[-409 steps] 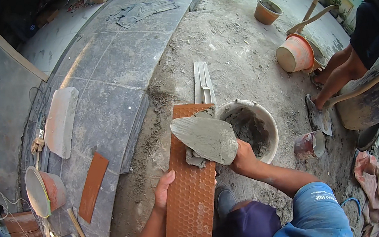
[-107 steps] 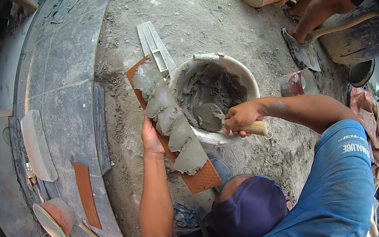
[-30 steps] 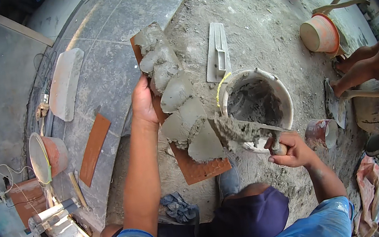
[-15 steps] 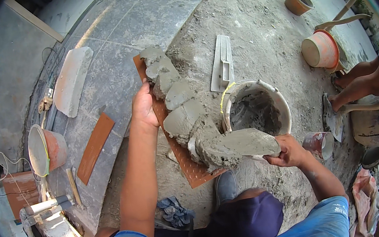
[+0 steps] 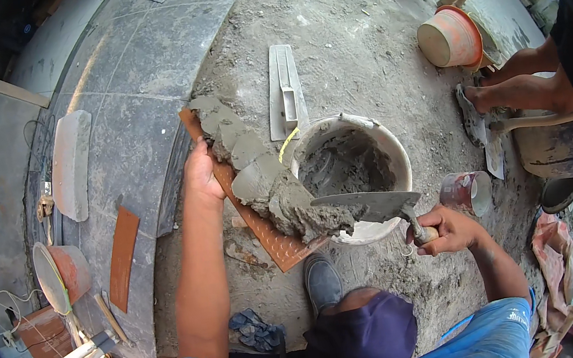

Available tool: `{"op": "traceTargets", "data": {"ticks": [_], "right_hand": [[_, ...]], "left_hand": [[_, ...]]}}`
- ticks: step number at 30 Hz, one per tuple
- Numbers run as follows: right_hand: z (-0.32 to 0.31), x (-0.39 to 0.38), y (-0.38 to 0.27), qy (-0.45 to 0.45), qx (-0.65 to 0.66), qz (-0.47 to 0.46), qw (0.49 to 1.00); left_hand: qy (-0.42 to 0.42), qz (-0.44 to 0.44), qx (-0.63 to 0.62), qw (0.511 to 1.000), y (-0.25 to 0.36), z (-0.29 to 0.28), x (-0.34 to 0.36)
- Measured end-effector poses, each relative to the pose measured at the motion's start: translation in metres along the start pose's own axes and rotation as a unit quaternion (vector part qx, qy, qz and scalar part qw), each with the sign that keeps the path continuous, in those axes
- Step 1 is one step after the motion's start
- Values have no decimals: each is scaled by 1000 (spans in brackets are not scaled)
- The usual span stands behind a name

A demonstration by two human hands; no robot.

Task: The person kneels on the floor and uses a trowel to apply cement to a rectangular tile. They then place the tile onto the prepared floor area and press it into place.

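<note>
My left hand (image 5: 203, 173) is closed on the edge of a long brown tile (image 5: 276, 241), which slants with its far end up to the left. Thick lumps of wet grey mortar (image 5: 255, 172) lie along the tile; its dimpled surface shows bare at the near end. In my right hand (image 5: 444, 230) is the handle of a pointed trowel (image 5: 379, 203). The blade reaches left to the mortar at the tile's near end, with mortar clinging to its tip. Just beyond the blade stands a round bucket (image 5: 400, 158), its inside coated with mortar.
A grey float (image 5: 285, 93) lies beyond the bucket. To the left are another brown tile (image 5: 125, 260), a concrete slab piece (image 5: 72, 166) and a small bucket (image 5: 69, 273). A raised tiled edge runs along the left. At right, a person's legs (image 5: 529, 85) stand near a tub (image 5: 558, 149).
The trowel has turned in my right hand; its mortar-covered face has given way to a mostly bare blade, with mortar left at the tile's near end. The view has shifted right.
</note>
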State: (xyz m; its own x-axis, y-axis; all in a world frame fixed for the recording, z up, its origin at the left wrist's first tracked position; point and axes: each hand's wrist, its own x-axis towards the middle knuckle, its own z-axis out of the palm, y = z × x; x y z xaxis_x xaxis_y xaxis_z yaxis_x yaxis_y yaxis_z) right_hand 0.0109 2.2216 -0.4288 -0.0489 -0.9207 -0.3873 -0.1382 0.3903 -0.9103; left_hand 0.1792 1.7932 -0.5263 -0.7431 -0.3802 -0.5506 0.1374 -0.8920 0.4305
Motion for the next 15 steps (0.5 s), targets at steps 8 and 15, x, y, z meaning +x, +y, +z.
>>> {"op": "traceTargets", "data": {"ticks": [8,15], "right_hand": [[-11,-12,1,-57,295,208,931],[-10,-8,24,-165,518,212,812]], "left_hand": [[50,35,33,998,-9,2,13],[-9,26,36,999,-7,-6,17]]}}
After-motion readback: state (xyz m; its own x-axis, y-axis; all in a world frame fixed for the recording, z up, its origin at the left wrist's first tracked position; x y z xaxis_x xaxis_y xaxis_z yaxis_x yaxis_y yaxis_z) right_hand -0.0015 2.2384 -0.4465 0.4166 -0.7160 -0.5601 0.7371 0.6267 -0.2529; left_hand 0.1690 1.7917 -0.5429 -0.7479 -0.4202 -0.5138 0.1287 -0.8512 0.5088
